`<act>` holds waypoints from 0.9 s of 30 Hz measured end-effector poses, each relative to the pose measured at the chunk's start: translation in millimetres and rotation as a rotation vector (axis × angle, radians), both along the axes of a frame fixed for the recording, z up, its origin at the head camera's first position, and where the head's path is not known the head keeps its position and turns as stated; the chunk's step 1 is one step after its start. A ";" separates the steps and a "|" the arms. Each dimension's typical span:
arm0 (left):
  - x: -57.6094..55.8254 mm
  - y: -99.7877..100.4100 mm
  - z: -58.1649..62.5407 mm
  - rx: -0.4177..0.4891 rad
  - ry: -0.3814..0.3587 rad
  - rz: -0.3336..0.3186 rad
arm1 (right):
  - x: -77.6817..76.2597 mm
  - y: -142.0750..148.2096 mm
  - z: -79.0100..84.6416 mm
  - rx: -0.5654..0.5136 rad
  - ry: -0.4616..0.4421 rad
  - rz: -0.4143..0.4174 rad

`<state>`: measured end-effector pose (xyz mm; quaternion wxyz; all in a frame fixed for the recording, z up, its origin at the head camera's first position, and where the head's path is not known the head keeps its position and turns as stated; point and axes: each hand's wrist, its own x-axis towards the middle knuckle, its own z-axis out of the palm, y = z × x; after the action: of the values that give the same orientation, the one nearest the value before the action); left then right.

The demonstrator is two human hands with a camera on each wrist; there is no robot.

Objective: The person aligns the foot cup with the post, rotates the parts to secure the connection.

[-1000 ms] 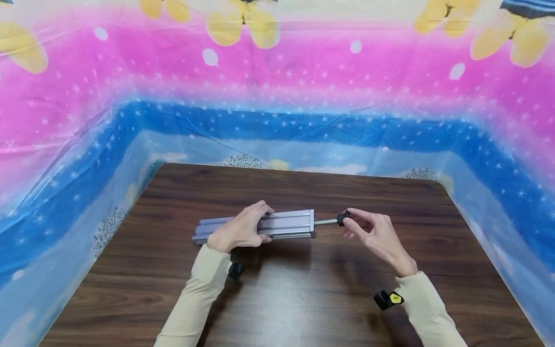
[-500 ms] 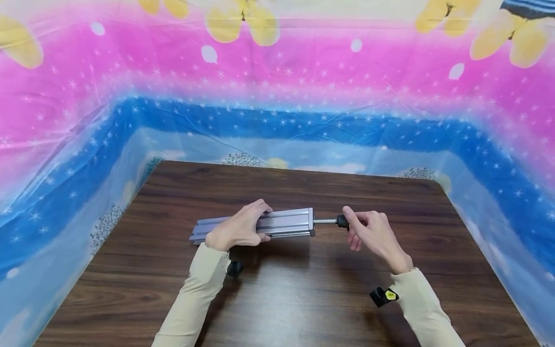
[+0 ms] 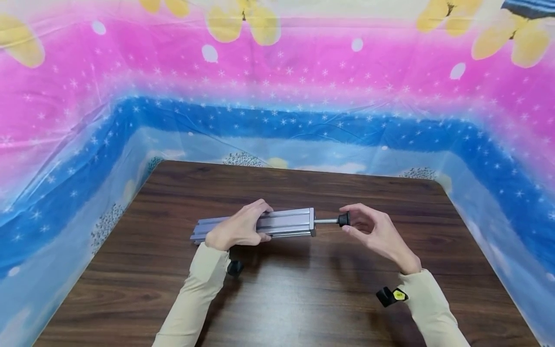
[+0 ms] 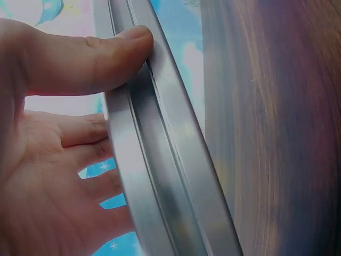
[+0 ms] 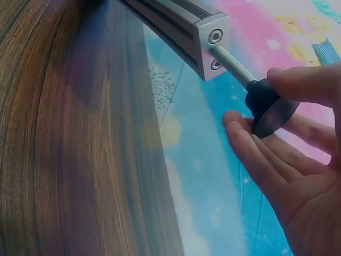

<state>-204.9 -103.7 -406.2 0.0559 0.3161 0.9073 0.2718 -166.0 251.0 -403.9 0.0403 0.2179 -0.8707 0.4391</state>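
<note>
My left hand [image 3: 240, 226] grips a silver aluminium profile [image 3: 287, 222] around its middle, thumb on the near side and fingers on the far side. In the left wrist view the thumb lies over the slot of the profile [image 4: 170, 160]. A square end plate [image 5: 205, 50] with two visible screws caps the profile's right end. Out of that plate sticks a threaded rod [image 5: 233, 65], which ends in the black round base of a levelling foot [image 5: 279, 114]. My right hand [image 3: 379, 233] holds the base's rim between thumb and fingers.
Below lies a dark wood-grain table [image 3: 277, 299]. A pink and blue printed cloth [image 3: 277, 96] walls in its back and sides. Each sleeve has a black wrist camera [image 3: 234, 268] at the cuff.
My right hand has turned about the levelling foot: its thumb went up over the base, then back down below it as the fingers spread. The left hand and profile stay nearly still.
</note>
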 end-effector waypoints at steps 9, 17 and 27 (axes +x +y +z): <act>-1.2 -0.6 -1.5 0.001 0.013 -0.001 | -1.2 -1.0 2.0 0.029 -0.023 -0.059; 0.4 0.8 -0.1 0.000 0.008 -0.001 | -2.7 1.9 0.9 0.020 -0.099 -0.078; 2.3 -0.5 0.7 -0.016 -0.029 0.019 | -6.6 -3.0 4.4 -0.031 -0.215 -0.095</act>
<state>-202.6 -104.2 -405.4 0.0691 0.3029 0.9115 0.2696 -172.6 248.1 -399.5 -0.0291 0.1273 -0.8724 0.4710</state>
